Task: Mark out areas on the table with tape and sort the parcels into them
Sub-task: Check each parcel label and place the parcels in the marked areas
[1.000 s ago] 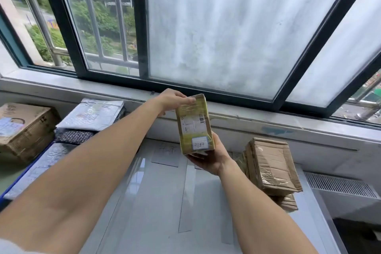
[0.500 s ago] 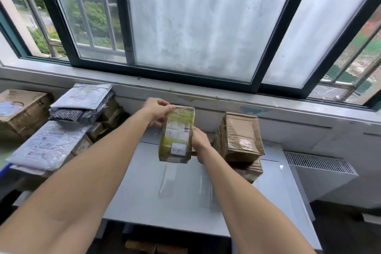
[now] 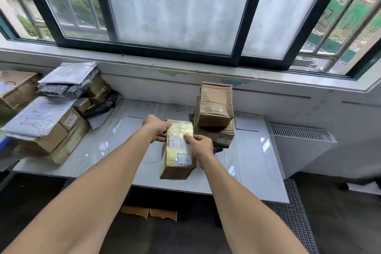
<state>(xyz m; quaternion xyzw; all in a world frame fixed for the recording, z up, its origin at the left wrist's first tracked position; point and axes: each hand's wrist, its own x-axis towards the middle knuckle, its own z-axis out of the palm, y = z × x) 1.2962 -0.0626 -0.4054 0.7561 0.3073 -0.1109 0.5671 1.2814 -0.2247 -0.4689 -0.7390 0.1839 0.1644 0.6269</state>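
A tape-wrapped yellowish parcel with a white label lies on the white table, near its front edge. My left hand grips the parcel's far left corner. My right hand holds its right side, thumb on top. Strips of clear tape run across the table and mark out areas. Just behind and to the right, a stack of two brown cardboard parcels stands on the table.
A heap of unsorted parcels, grey mailers and brown boxes, fills the left. A window sill runs behind the table. A white radiator stands at the right, and cardboard scraps lie on the floor below.
Both hands have lowered the yellowish parcel from in front of the window down onto the table, laying it flat. The view has tilted down.
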